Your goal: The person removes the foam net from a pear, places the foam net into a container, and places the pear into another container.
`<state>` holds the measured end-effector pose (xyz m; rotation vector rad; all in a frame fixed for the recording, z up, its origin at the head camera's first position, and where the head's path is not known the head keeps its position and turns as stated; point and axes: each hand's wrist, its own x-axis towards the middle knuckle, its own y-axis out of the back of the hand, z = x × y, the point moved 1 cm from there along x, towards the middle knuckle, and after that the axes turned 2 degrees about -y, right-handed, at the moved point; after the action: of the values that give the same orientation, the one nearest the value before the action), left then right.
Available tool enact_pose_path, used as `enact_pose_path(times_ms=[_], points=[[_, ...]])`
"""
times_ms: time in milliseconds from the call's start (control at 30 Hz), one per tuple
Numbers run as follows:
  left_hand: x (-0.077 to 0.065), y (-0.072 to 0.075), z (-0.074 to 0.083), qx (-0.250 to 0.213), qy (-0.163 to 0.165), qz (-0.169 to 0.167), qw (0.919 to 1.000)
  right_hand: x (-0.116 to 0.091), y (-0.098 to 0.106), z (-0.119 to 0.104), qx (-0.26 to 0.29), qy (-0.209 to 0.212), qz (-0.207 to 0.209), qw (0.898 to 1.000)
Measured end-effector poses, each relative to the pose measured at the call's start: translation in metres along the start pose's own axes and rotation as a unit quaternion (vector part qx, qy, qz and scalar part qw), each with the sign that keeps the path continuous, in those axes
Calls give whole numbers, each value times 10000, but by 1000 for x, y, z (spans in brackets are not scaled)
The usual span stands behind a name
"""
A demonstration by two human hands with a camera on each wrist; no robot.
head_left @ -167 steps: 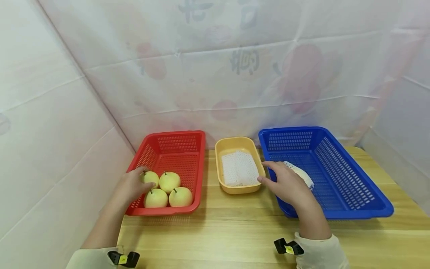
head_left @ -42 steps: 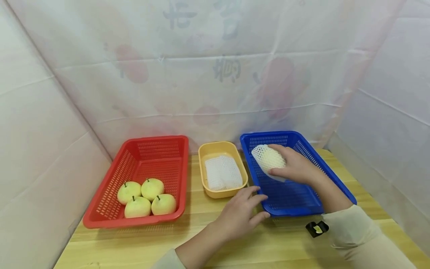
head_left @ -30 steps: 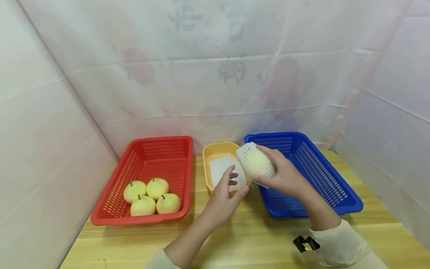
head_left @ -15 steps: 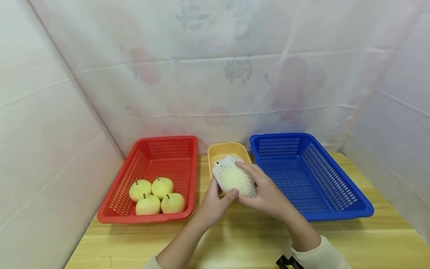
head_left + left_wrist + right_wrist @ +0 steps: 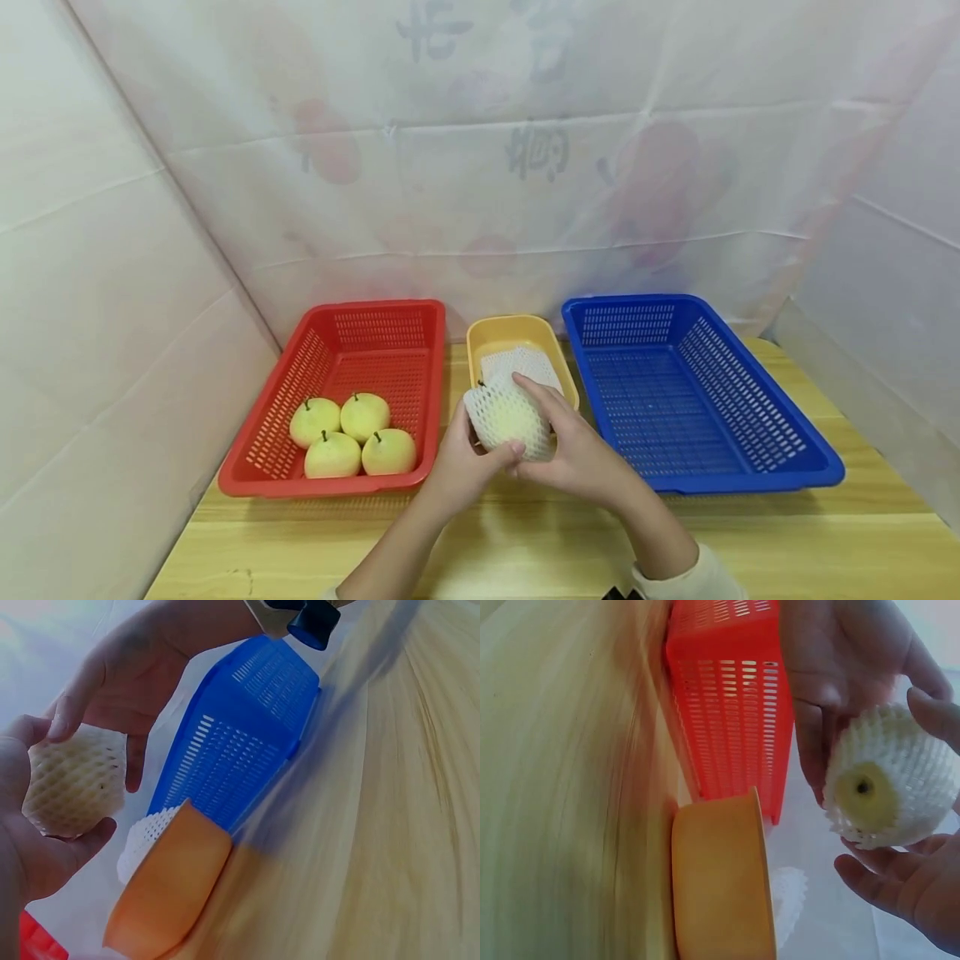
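Observation:
In the head view a yellow pear in a white foam net sleeve is held up in front of the small yellow tray. My left hand grips it from the left, thumb across the front. From the right my right hand holds it too, with fingers over its top. The pear's stem sticks out at the upper left of the net. The right wrist view shows the sleeved pear from its bare end, with a dark spot in the middle. More foam nets lie in the tray.
On the left stands a red basket with several bare pears near its front. A blue basket stands on the right of the tray. All sit on a wooden table, with white cloth walls behind and beside.
The right hand lifted the sleeved pear out of the blue basket and brought it left. The left hand left the red basket and took hold too. Since half a second ago both came slightly nearer.

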<state>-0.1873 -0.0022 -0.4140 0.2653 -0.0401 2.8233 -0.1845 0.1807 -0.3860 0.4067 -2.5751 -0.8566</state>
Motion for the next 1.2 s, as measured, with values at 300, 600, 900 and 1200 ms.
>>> enact_pose_path(times_ms=[300, 600, 900, 1200], points=[[-2, 5, -7, 389, 71, -160, 9991, -7, -2, 7, 477, 93, -130, 9987], [-3, 5, -13, 1140, -95, -653, 9913, -5, -7, 8, 736, -533, -200, 9957], [-7, 4, -19, 1876, -187, -906, 9779, -6, -13, 19, 565, -753, -710, 9930], [-7, 8, -24, 2319, -22, -1205, 9652, -6, -19, 28, 358, -588, -909, 9935]])
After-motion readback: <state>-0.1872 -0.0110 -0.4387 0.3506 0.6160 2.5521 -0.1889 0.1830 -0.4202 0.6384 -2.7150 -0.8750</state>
